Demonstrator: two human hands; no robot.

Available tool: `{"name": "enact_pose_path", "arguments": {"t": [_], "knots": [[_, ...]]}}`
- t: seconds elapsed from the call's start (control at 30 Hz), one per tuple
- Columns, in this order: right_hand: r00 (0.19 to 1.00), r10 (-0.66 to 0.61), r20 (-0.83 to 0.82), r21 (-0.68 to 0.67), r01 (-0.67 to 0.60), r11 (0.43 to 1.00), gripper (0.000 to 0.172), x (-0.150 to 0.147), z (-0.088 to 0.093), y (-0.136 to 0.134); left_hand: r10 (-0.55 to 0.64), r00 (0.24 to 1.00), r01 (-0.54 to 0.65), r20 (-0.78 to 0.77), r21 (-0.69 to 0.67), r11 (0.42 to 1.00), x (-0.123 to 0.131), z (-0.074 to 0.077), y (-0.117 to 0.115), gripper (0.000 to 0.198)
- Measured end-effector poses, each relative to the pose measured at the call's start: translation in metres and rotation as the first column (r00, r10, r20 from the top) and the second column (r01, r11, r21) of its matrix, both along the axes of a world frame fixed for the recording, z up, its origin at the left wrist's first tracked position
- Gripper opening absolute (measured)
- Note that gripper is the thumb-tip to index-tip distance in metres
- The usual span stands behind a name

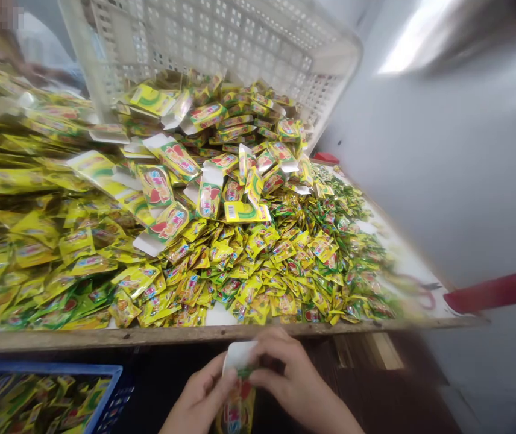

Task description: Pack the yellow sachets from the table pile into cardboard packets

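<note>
My left hand (204, 389) is closed on the left side of a small printed box (239, 407) with a raised white flap, held below the table's front edge. The fingers of my right hand (285, 374) are bent around the box's open top, with thumb and fingertips at the flap. Whether a packet is between those fingertips is hidden. Beyond both hands, many small yellow and green packets (258, 289) lie heaped on the table (285, 330). Behind them, flattened and opened boxes (167, 223) of the same print are piled.
A tipped white basket (240, 36) stands behind the boxes. A blue crate (116, 386) of packets sits low on the left. Red-handled scissors (425, 295) and a red object (497, 293) are at the right. Another person's hand (36, 72) is at the upper left.
</note>
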State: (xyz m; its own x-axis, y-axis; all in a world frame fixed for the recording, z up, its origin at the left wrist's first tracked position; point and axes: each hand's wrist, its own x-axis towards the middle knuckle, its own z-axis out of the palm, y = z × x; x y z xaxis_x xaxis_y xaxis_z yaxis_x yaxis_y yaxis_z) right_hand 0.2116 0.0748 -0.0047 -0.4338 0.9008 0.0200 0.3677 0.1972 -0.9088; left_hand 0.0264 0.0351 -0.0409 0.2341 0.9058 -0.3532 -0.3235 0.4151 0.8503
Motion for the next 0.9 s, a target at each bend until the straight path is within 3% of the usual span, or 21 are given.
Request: {"name": "enact_pose_path", "arguments": {"t": [0.1, 0.2, 0.27, 0.33, 0.4, 0.43, 0.53, 0.6, 0.67, 0.77, 0.9], "knots": [[0.999, 0.046, -0.009, 0.010, -0.046, 0.999, 0.022, 0.002, -0.001, -0.002, 0.019, 0.993, -0.001, 0.116, -0.151, 0.989, 0.002, 0.012, 0.001, 0.045], [0.978, -0.107, -0.178, -0.110, 0.088, 0.990, 0.008, 0.003, -0.006, -0.002, 0.027, 0.979, 0.020, 0.204, -0.223, 0.975, 0.003, 0.023, 0.006, 0.037], [0.919, -0.249, -0.304, -0.364, 0.129, 0.923, 0.016, 0.000, -0.016, -0.004, 0.029, 0.956, 0.050, 0.291, -0.263, 0.964, 0.003, 0.024, 0.010, 0.028], [0.873, -0.312, -0.374, -0.599, 0.030, 0.800, 0.023, -0.005, -0.027, -0.008, 0.018, 0.925, 0.099, 0.380, -0.287, 0.953, 0.003, 0.018, 0.012, 0.021], [0.853, -0.340, -0.396, -0.711, -0.050, 0.701, 0.025, -0.011, -0.034, -0.010, 0.010, 0.913, 0.119, 0.409, -0.290, 0.949, 0.003, 0.010, 0.013, 0.018], [0.850, -0.360, -0.384, -0.731, -0.041, 0.681, 0.024, -0.013, -0.036, -0.011, 0.008, 0.918, 0.116, 0.396, -0.290, 0.950, 0.004, 0.006, 0.013, 0.016], [0.853, -0.391, -0.345, -0.676, 0.063, 0.735, 0.023, -0.016, -0.034, -0.008, 0.028, 0.972, 0.032, 0.233, -0.252, 0.967, 0.004, 0.001, 0.013, 0.020], [0.863, -0.353, -0.362, -0.585, 0.085, 0.807, 0.027, -0.015, -0.030, -0.005, 0.073, 0.997, -0.066, 0.034, -0.162, 0.984, 0.002, 0.002, 0.014, 0.026], [0.863, -0.333, -0.381, -0.536, 0.088, 0.840, 0.030, -0.014, -0.029, -0.002, 0.136, 0.981, -0.144, -0.141, -0.044, 0.989, 0.000, 0.004, 0.015, 0.028], [0.841, -0.376, -0.390, -0.577, 0.095, 0.811, 0.030, -0.015, -0.030, -0.001, 0.182, 0.954, -0.183, -0.239, 0.021, 0.983, 0.000, 0.006, 0.017, 0.028], [0.817, -0.402, -0.415, -0.615, 0.074, 0.785, 0.031, -0.017, -0.035, -0.002, 0.153, 0.949, -0.148, -0.274, 0.037, 0.988, 0.000, 0.003, 0.018, 0.030]]}}
